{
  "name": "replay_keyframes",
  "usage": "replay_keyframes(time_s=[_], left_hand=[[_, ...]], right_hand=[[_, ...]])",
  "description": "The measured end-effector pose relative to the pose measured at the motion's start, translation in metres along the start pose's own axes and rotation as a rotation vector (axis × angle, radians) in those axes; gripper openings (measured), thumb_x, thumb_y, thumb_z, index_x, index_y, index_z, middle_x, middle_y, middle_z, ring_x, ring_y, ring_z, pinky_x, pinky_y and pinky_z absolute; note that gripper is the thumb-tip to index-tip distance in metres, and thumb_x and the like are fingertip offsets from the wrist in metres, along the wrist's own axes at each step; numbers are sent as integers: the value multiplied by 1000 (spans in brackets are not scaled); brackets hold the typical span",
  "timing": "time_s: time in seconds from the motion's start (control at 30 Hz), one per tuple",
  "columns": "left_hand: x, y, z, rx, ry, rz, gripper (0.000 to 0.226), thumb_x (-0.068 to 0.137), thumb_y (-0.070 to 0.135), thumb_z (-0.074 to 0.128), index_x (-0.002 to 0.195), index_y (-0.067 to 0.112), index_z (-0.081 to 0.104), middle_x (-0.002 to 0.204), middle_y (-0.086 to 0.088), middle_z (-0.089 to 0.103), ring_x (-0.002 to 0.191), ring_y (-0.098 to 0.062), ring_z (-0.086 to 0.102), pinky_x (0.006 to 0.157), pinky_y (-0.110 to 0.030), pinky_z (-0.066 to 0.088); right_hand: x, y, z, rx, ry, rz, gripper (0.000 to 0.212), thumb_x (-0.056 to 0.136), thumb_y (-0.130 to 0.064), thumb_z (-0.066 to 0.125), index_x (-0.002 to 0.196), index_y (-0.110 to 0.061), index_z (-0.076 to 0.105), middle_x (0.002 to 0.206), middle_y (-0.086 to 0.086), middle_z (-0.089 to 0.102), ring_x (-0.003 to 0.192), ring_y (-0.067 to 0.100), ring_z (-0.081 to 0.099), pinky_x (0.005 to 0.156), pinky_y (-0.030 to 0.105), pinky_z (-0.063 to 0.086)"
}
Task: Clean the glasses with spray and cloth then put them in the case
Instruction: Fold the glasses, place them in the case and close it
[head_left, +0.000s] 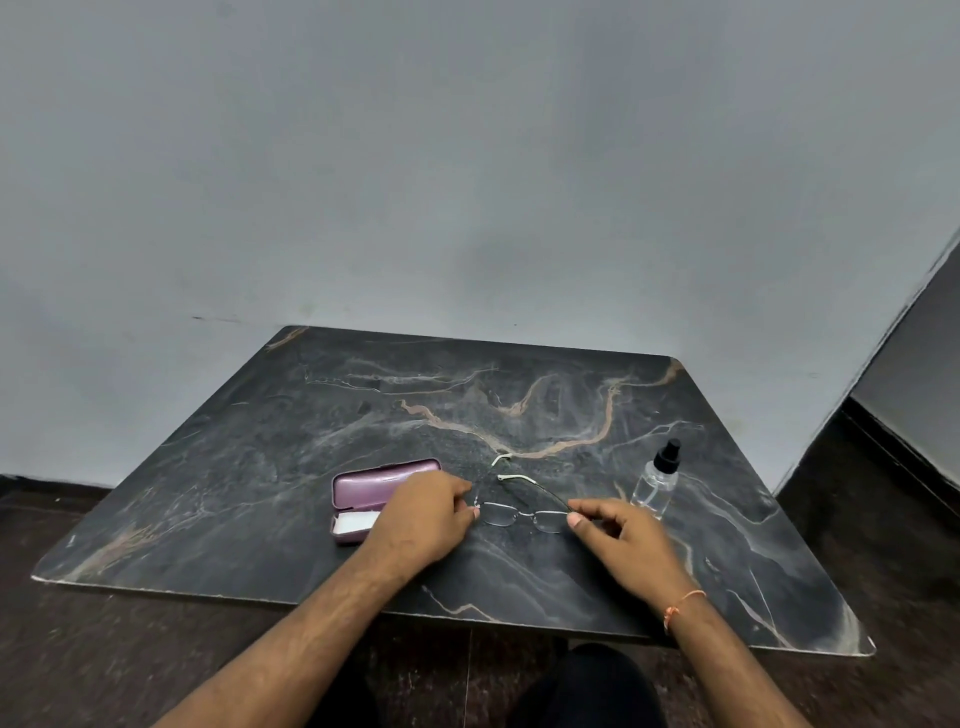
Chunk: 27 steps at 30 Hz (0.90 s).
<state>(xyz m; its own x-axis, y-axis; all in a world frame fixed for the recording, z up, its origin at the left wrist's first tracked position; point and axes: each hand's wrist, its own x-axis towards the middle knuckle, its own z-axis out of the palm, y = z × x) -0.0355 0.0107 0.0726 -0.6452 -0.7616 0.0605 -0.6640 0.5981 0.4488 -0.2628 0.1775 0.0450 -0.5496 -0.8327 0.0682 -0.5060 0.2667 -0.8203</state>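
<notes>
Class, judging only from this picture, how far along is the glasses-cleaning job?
Done: the purple case lies open, a white cloth inside it. In hand: the left hand and right hand pinch the glasses by their ends. Left: the spray bottle stands untouched, so spraying, wiping and casing remain.

Black marble-veined table (311, 441), glossy pink-purple case (382, 486) with white cloth (358, 521), clear spray bottle (655, 486) black-capped

My thin wire glasses (522, 514) lie centre, arms unfolded away from me. Open pink case (375, 499), white cloth (357, 522) inside, sits left; clear spray (656, 480) upright right.
</notes>
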Motion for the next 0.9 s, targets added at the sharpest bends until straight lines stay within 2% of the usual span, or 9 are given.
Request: replay_keyframes(time_s=[0.13, 0.2, 0.3, 0.37, 0.47, 0.53, 0.73, 0.8, 0.9], left_hand=[[5, 4, 3, -33, -19, 17, 33, 104, 36, 73, 134, 25, 80, 128, 4, 83, 108, -15, 79, 101, -27, 57], [7, 4, 4, -67, -28, 0, 33, 106, 36, 72, 137, 27, 78, 122, 8, 85, 80, -5, 79, 89, -19, 58], [10, 3, 8, -127, -56, -47, 32, 107, 34, 70, 137, 30, 78, 93, 18, 84, 43, 6, 64, 63, -1, 45], [9, 2, 9, -184, -63, -69, 30, 107, 33, 71, 135, 30, 79, 74, 25, 75, 40, 6, 63, 58, 1, 43], [9, 3, 7, -246, -73, -90, 28, 106, 33, 71, 133, 29, 80, 82, 19, 82, 42, 3, 66, 64, -4, 47], [9, 5, 6, -279, -84, -83, 27, 108, 33, 70, 132, 28, 79, 89, 17, 84, 43, 1, 67, 69, -11, 52], [2, 8, 1, -333, -47, -25, 16, 112, 29, 65, 120, 32, 78, 81, 10, 81, 42, 0, 63, 53, -10, 46], [-2, 7, -4, -372, -39, -16, 14, 112, 28, 64, 117, 32, 77, 75, 11, 79, 41, 0, 60, 52, -11, 44], [-8, 4, -11, -412, -16, -4, 13, 112, 26, 64, 111, 34, 74, 59, 12, 72, 39, -1, 56, 47, -9, 40]], right_hand=[[1, 7, -3, 30, -7, -7, 13, 97, -30, 81, 108, -34, 84, 99, -11, 82, 89, 16, 74, 84, 20, 57], [0, 8, -2, 45, -7, -26, 11, 97, -29, 81, 104, -37, 84, 96, -11, 81, 85, 14, 72, 75, 10, 52], [-2, 11, -2, 84, -24, -38, 10, 96, -28, 81, 101, -37, 84, 95, -8, 81, 87, 18, 72, 75, 13, 53], [-2, 12, -3, 130, -46, -35, 10, 97, -26, 81, 103, -34, 85, 97, -6, 83, 93, 22, 74, 83, 23, 57], [-4, 11, -5, 209, -65, -34, 12, 98, -22, 79, 106, -29, 85, 103, -1, 84, 102, 23, 75, 90, 26, 58], [-5, 10, -7, 258, -69, -26, 13, 98, -19, 79, 106, -28, 85, 104, -2, 84, 103, 21, 75, 87, 18, 56], [-9, 0, -13, 348, -59, -32, 14, 99, -17, 77, 105, -26, 85, 100, -10, 84, 91, 4, 75, 81, 10, 54], [-9, -5, -13, 381, -51, -25, 14, 100, -18, 76, 104, -28, 86, 96, -12, 83, 80, -5, 70, 73, 12, 54], [-9, -11, -10, 426, -50, -7, 14, 100, -19, 76, 103, -28, 86, 94, -8, 80, 79, -3, 68, 65, 22, 59]])
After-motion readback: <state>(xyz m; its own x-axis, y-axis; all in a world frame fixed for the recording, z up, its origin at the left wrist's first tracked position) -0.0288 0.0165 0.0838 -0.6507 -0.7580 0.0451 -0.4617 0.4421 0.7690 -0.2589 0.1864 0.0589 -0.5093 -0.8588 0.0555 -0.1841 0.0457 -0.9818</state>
